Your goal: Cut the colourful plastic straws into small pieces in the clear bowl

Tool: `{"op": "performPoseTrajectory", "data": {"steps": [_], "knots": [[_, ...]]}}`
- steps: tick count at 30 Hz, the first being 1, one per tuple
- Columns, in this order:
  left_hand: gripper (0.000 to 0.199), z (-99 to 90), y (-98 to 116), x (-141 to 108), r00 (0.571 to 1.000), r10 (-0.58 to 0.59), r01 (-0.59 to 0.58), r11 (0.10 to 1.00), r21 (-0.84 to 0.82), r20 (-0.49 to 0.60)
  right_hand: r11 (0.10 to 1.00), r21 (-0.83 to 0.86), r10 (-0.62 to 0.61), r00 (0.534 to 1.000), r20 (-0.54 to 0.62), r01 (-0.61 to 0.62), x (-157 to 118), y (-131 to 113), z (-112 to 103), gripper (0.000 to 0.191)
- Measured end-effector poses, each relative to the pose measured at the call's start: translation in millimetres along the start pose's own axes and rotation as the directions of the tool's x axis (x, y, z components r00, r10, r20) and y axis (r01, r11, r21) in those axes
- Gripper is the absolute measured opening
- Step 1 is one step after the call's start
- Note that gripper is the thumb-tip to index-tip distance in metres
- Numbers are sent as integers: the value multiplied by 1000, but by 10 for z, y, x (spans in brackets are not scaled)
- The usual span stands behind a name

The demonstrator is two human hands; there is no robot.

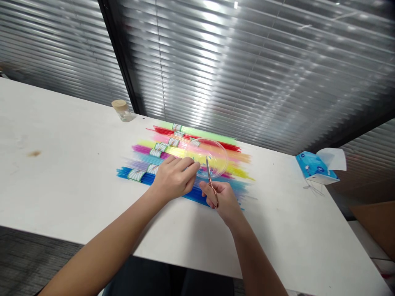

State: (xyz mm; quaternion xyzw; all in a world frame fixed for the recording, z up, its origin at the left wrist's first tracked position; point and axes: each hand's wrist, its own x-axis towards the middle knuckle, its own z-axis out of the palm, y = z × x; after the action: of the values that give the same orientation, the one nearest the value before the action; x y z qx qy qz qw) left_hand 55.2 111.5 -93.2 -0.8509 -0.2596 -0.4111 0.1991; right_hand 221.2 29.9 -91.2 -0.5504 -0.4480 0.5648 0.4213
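- Nearest the camera, two bare forearms point(101, 242) reach in from the lower edge over the bench point(61, 176), above dark-clothed legs point(138, 277).
- The right hand point(224, 199) has its fingers clamped on the handles of a pair of scissors point(210, 179); the handles are rose-coloured, and the silvery blades point away from the person, over the near part of the bowl, looking closed or nearly so.
- The left hand point(174, 176) is just left of the scissors, back of the hand up, fingers curled together at the bowl's near left side; whether something thin is pinched between them, I cannot tell.
- The clear round bowl point(227, 158) sits among the coloured rods, just beyond both hands, with small blue pieces point(207, 171) inside.
- The thin rods point(197, 196) lie in bundles side by side on the bench: blue nearest, then lavender, light blue, purple, yellow, orange and pink, red, and pale green farthest.
- Printed paper bands point(136, 175) wrap the bundles, mostly toward their left ends.
- Farther left stands a small jar point(122, 112) with a tan lid, near the bench's far edge.
- Well to the right is a blue tissue pack point(316, 166), a white sheet sticking out.
- Slatted blinds point(200, 61) rise behind.
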Motion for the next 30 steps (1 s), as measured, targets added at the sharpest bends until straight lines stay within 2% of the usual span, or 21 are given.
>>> {"op": "performPoseTrajectory", "data": {"steps": [10, 17, 30], "knots": [[13, 0, 10, 6, 1000, -18, 19, 1000, -20, 10, 1000, 22, -8, 1000, -3, 8, 20, 61, 1, 49], [12, 10, 18, -4, 1000, -12, 13, 999, -37, 25, 998, -68, -14, 1000, 16, 15, -19, 8, -2, 46], [14, 25, 32, -22, 999, 9, -6, 998, -66, 44, 996, -85, -9, 1000, 24, 11, -18, -4, -11, 46]]}}
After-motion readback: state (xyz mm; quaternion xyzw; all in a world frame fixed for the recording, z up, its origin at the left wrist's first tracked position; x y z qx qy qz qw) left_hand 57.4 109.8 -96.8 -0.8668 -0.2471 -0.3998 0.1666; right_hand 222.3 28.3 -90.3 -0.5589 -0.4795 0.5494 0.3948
